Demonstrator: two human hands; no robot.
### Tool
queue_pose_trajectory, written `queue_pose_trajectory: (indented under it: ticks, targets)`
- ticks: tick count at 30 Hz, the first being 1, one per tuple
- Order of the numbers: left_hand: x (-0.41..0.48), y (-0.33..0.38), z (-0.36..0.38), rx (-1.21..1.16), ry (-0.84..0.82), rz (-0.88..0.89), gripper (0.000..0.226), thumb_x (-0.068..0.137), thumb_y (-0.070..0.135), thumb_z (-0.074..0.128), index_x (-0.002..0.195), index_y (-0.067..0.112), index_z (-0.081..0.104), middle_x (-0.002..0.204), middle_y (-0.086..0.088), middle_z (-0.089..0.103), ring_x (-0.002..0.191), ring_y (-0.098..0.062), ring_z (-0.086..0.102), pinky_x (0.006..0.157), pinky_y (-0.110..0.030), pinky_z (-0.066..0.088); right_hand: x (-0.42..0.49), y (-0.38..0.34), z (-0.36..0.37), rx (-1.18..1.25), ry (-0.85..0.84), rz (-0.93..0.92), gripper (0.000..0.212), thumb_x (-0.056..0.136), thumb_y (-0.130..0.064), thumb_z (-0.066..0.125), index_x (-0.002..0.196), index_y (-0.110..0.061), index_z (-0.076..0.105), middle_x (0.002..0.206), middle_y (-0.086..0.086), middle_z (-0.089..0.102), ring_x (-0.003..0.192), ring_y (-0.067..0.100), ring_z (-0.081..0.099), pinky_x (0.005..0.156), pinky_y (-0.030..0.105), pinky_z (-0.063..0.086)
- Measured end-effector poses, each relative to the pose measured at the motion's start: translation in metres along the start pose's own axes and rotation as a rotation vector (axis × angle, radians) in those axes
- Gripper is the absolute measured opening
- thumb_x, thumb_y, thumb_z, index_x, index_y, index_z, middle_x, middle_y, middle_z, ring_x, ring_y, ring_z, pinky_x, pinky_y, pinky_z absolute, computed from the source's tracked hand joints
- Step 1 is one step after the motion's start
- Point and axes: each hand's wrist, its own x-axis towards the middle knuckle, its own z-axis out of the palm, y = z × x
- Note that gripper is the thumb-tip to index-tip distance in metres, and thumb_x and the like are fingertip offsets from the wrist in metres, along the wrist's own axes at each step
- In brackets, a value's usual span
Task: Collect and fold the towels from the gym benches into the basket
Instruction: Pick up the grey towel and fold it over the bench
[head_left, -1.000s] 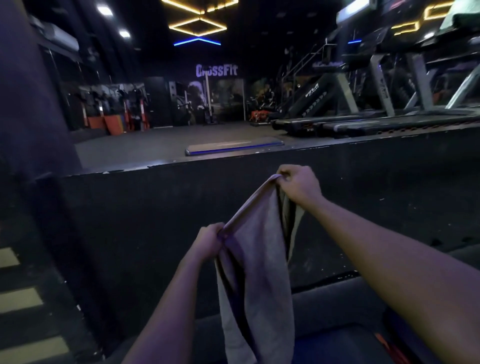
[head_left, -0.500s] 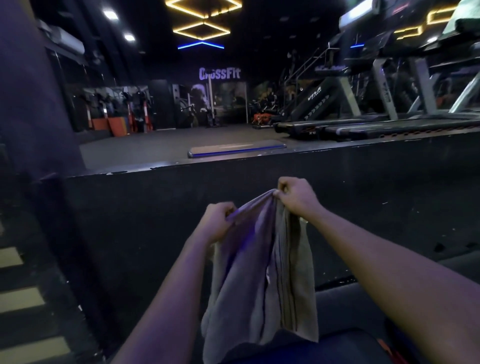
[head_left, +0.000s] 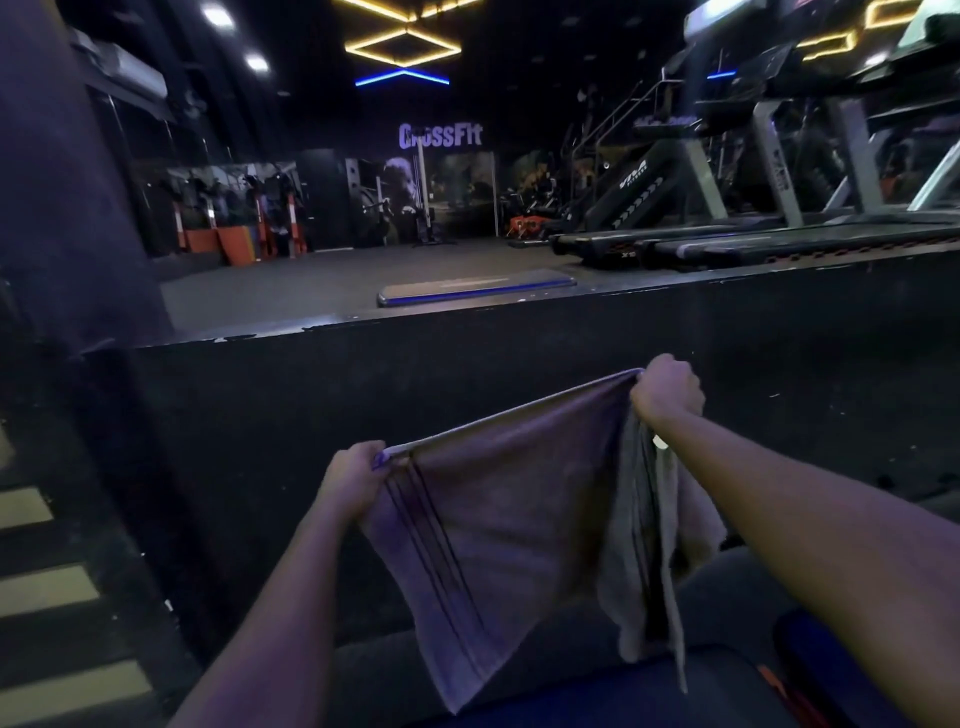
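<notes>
Soft, floppy, lightweight towel (head_left: 509, 499) hangs in front of the dark low wall (head_left: 260, 395), left hand (head_left: 353, 475) and right hand (head_left: 667, 389) each pinching a top corner, probably the best spots to hold it

Treadmills (head_left: 779, 241), perhaps a step platform (head_left: 475, 291)
</notes>
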Motion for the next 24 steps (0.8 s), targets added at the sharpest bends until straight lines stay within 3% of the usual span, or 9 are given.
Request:
queue_pose_trajectory:
  ticks: [3,5,8,11,14,16,19,22,24]
  targets:
    - [0.005,0.019,0.003,-0.052,-0.095,0.027,0.028,0.089,0.037,0.065,0.073,0.016,0.056,0.072,0.001,0.060,0.072,-0.020,0.058,0.058,-0.031,0.039,0.002,0.009,0.009,0.078,-0.168,0.170,0.028,0.096,-0.013,0.055,0.120,0.003,0.059,0.116,0.019,0.065,0.105,0.032,0.065,0.087,0.039,0.056]
    - [0.010,0.037,0.009,-0.016,-0.124,0.047,0.014,0.089,0.031,0.063,0.082,0.020,0.062,0.084,0.001,0.064,0.084,-0.021,0.061,0.066,-0.026,0.039,-0.007,0.009,0.015,0.140,-0.443,0.193,0.026,0.092,-0.017,0.066,0.105,0.005,0.062,0.104,0.012,0.065,0.090,0.022,0.066,0.072,0.028,0.057]
    - [0.013,0.067,0.027,-0.030,-0.124,0.072,0.006,0.089,0.023,0.063,0.087,0.017,0.063,0.091,-0.001,0.065,0.085,-0.017,0.058,0.071,-0.022,0.039,-0.030,0.000,0.030,0.439,-0.859,0.281,0.021,0.094,0.004,0.053,0.076,0.004,0.063,0.086,0.012,0.064,0.088,0.021,0.068,0.051,0.019,0.055]
    - [0.009,0.094,0.048,-0.120,-0.141,0.104,0.010,0.086,0.018,0.067,0.091,0.013,0.060,0.085,0.001,0.061,0.079,-0.014,0.056,0.067,-0.021,0.039,-0.054,-0.013,0.037,0.664,-0.875,0.207,0.021,0.089,0.011,0.058,0.072,0.002,0.065,0.077,0.013,0.063,0.069,0.018,0.064,0.053,0.018,0.057]
    - [0.004,0.107,0.062,-0.200,-0.159,0.128,0.022,0.082,0.015,0.073,0.092,0.012,0.054,0.073,0.002,0.060,0.066,-0.011,0.055,0.050,-0.013,0.036,-0.064,-0.020,0.037,0.713,-0.977,0.067,0.016,0.084,0.009,0.062,0.080,0.001,0.075,0.094,0.017,0.072,0.082,0.018,0.069,0.072,0.023,0.060]
    - [0.003,0.107,0.063,-0.257,-0.124,0.116,0.026,0.079,0.014,0.077,0.090,0.012,0.053,0.073,-0.001,0.063,0.061,-0.007,0.054,0.045,-0.009,0.035,-0.069,-0.023,0.035,0.666,-1.051,-0.046,0.017,0.082,0.006,0.065,0.092,0.001,0.077,0.102,0.017,0.074,0.086,0.015,0.068,0.073,0.021,0.055]
    - [0.006,0.103,0.056,-0.300,-0.112,0.118,0.034,0.075,0.013,0.081,0.092,0.012,0.051,0.079,-0.006,0.069,0.065,-0.008,0.061,0.052,-0.014,0.044,-0.081,-0.026,0.039,0.651,-1.036,-0.196,0.022,0.081,0.009,0.065,0.101,0.004,0.074,0.101,0.016,0.074,0.086,0.015,0.070,0.072,0.019,0.057]
    - [0.006,0.096,0.044,-0.337,-0.165,0.114,0.035,0.078,0.011,0.078,0.096,0.013,0.048,0.081,-0.006,0.072,0.071,-0.011,0.067,0.058,-0.023,0.051,-0.091,-0.031,0.054,0.714,-0.930,-0.252,0.018,0.076,0.004,0.078,0.092,-0.002,0.076,0.093,0.013,0.076,0.092,0.019,0.074,0.086,0.033,0.060]
    - [0.007,0.090,0.037,-0.382,-0.206,0.124,0.033,0.081,0.009,0.074,0.099,0.011,0.046,0.080,-0.006,0.072,0.071,-0.014,0.066,0.060,-0.028,0.054,-0.098,-0.037,0.062,0.783,-0.897,-0.247,0.014,0.076,-0.004,0.082,0.089,-0.002,0.075,0.087,0.012,0.077,0.083,0.020,0.075,0.080,0.034,0.062]
